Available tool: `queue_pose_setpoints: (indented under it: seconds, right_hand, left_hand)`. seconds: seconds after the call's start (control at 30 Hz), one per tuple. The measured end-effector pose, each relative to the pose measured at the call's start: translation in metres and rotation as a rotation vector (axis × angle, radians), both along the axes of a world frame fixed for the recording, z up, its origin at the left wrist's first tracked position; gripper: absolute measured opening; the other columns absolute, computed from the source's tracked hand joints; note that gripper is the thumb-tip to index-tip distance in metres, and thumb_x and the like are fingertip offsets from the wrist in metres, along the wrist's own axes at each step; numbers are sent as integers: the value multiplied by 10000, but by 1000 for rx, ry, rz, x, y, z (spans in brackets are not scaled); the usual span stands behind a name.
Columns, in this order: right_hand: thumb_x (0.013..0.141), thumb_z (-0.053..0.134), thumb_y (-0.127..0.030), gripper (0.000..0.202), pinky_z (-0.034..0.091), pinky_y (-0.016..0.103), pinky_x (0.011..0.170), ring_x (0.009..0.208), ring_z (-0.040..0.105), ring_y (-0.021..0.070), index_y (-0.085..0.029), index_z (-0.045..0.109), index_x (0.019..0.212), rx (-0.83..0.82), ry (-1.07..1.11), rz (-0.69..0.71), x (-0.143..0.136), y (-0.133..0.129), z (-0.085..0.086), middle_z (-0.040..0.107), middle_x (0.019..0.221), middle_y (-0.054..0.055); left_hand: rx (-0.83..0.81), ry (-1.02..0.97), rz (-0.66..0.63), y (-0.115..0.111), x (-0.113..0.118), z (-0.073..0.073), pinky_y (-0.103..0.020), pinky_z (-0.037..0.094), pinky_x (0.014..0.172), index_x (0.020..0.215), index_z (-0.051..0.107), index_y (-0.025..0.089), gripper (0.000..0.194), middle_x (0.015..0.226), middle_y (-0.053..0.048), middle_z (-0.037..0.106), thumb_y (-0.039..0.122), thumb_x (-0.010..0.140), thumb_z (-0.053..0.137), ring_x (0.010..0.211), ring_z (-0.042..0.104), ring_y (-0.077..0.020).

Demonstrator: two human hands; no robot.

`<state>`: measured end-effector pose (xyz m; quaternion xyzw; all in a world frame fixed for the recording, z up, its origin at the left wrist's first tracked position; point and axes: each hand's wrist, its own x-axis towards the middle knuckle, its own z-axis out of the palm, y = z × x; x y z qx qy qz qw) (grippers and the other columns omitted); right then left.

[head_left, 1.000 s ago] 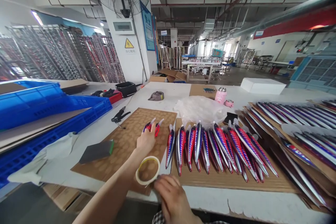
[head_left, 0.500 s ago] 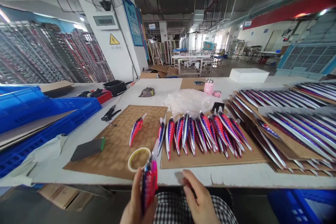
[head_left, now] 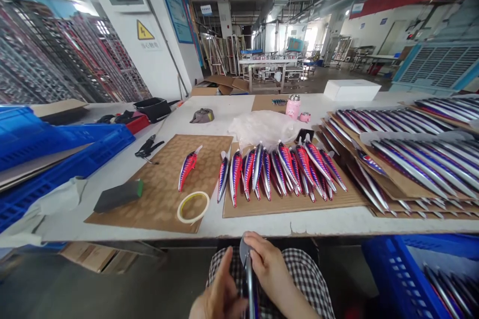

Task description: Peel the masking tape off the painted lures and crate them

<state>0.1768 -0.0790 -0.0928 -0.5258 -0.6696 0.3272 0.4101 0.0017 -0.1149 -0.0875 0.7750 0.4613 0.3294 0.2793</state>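
My right hand [head_left: 270,269] is closed around the front end of a fishing lure [head_left: 250,284], beside its clear rounded lip. The lure's silver underside faces up, and its lower end runs out of the picture over my lap. My left hand [head_left: 219,291] is at the lure's left side, index finger stretched out and the other fingers blurred; whether it touches the lure is unclear. On the table, a single red and blue lure [head_left: 187,169] lies on a stained cardboard sheet [head_left: 157,174]. Several similar lures [head_left: 265,172] rest in a row on another cardboard sheet [head_left: 292,207].
A tape roll [head_left: 193,208], a dark grey block [head_left: 118,196] and black pliers [head_left: 147,148] lie at the left. Stacked cardboard with lures [head_left: 419,169] covers the right. Behind are a plastic bag [head_left: 267,127] and pink bottle [head_left: 293,106]. A blue crate [head_left: 396,279] stands lower right.
The lure has shifted right and turned from its red side to its silver underside. My right hand, earlier empty, now grips its front end; my left fingers have loosened. The view has tilted down.
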Motion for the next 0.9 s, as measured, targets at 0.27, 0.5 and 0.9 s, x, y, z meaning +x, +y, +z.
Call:
queue_pose_setpoints:
  seconds: [0.27,0.5,0.9]
  right_hand:
    - [833,436,-53,468,385,380,1078,1265,487,206,-181,561,1266,1,-42,152,10,1,22,560,1327,97]
    - [787,513,-45,326,435,263,997,1097,608,174,-237,687,984,-80,-135,174,16,16,35,637,1199,21]
    - [880,505,-161,172,473,201,731,787,663,130,-221,633,782,43,-444,274,21,27,43,667,1026,-36]
  left_hand:
    - [235,294,-359,78,10,44,-247,542,763,1434,282,296,621,923,-29,660,68,877,433,834,633,-156]
    - [269,221,-201,76,11,19,-234,530,735,1387,339,256,522,858,-15,634,110,897,445,770,628,-136]
    - [93,-45,-111,65,8,13,-167,502,654,1380,322,290,580,810,44,651,102,859,495,671,623,-80]
